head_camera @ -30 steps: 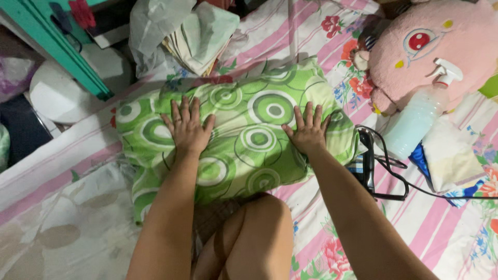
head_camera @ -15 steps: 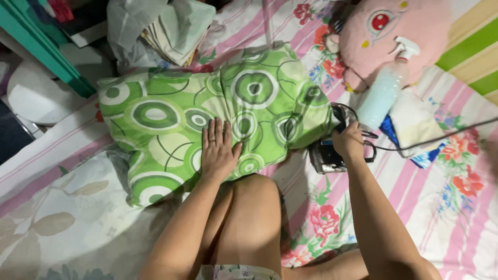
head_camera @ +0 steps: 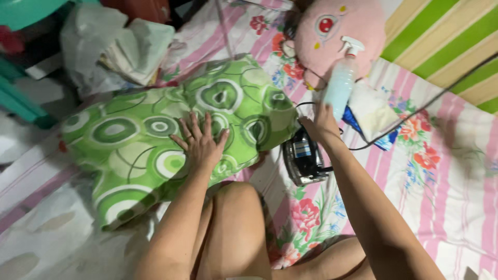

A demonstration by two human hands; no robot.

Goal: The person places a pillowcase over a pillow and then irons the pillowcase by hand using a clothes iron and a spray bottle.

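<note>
My left hand point(head_camera: 199, 144) lies flat, fingers spread, on a green pillow point(head_camera: 129, 150) with a ring pattern, which lies on the bed in front of my knee. My right hand point(head_camera: 321, 124) is stretched out to the right of the pillow. Its fingers are at the lower end of a pale blue spray bottle point(head_camera: 341, 83) with a white trigger top. Motion blur hides whether they close on the bottle. A dark clothes iron point(head_camera: 303, 158) rests on the sheet just below that wrist, and its black cord point(head_camera: 415, 122) runs off to the right.
A pink round plush toy point(head_camera: 332, 31) lies behind the bottle. White folded cloth over something blue point(head_camera: 371, 111) sits beside it. Crumpled bags and cloth point(head_camera: 119, 46) are piled at the back left by teal furniture point(head_camera: 21, 103). The sheet point(head_camera: 446, 171) is pink-striped with flowers.
My right hand left the pillow, went to the iron, and is now past it at the spray bottle. My left hand stays flat on the pillow. The camera has swung right.
</note>
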